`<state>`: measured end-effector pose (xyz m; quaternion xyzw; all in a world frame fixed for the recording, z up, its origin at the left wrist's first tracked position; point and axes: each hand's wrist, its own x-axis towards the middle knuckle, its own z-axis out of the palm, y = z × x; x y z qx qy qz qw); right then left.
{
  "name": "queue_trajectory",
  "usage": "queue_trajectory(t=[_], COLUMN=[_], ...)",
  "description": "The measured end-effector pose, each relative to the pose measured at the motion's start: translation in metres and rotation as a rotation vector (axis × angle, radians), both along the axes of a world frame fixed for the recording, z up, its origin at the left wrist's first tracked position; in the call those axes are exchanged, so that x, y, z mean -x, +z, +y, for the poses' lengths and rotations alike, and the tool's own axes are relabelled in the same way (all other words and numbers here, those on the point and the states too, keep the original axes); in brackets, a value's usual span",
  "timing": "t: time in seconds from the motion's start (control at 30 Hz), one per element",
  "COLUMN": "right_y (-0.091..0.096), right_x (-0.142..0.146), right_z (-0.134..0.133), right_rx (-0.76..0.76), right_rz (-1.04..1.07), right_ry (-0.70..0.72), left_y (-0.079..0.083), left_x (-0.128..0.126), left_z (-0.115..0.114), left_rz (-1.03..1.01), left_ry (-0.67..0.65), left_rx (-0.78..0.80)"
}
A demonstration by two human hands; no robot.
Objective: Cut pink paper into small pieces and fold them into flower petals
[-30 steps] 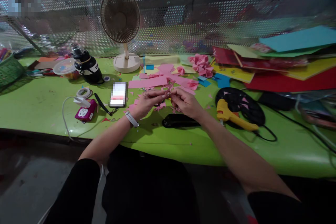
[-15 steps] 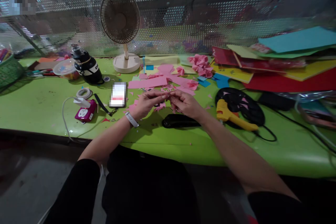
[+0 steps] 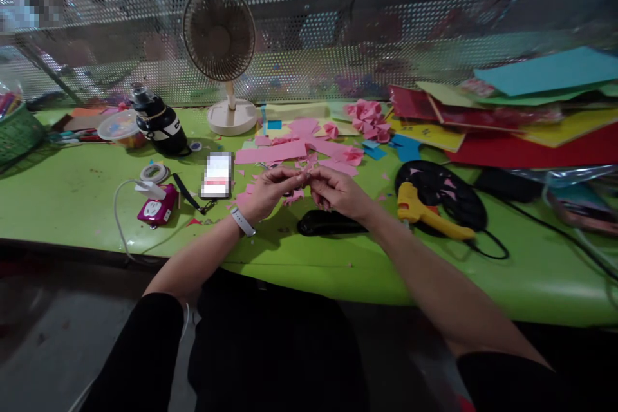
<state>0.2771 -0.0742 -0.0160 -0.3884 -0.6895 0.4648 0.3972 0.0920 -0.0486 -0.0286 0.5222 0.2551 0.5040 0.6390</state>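
Note:
My left hand (image 3: 270, 190) and my right hand (image 3: 338, 190) meet above the green table (image 3: 72, 199), fingertips pinched together on a small pink paper piece (image 3: 308, 172). Most of that piece is hidden by my fingers. A white watch sits on my left wrist. Pink paper strips and scraps (image 3: 290, 149) lie just beyond my hands. A black stapler-like tool (image 3: 328, 224) lies on the table under my right wrist. Folded pink paper flowers (image 3: 369, 117) sit further back.
A yellow glue gun (image 3: 425, 211) rests on a black mat at the right. Coloured card sheets (image 3: 531, 122) are stacked far right. A small fan (image 3: 222, 45), a black bottle (image 3: 159, 122), a phone (image 3: 217, 175), a tape roll (image 3: 154, 172) and a magenta device (image 3: 155, 207) stand left.
My two hands have drawn closer together on the pink piece, with small finger movements. The rest of the table is unchanged.

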Motion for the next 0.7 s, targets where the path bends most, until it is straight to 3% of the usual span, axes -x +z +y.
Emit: queue_trajectory(t=[0.4,0.7], right_y=[-0.003,-0.005], right_x=[0.009,0.010], right_z=[-0.005,-0.004], right_rx=[-0.395,-0.623], right_rz=[-0.109,-0.150], right_ry=[-0.268,-0.282], left_y=[-0.002,0.000], left_x=[-0.002,-0.002], left_z=[0.001,-0.001], left_rz=[-0.030,-0.037], left_ry=[0.086,0.090], left_rx=[-0.016,-0.015])
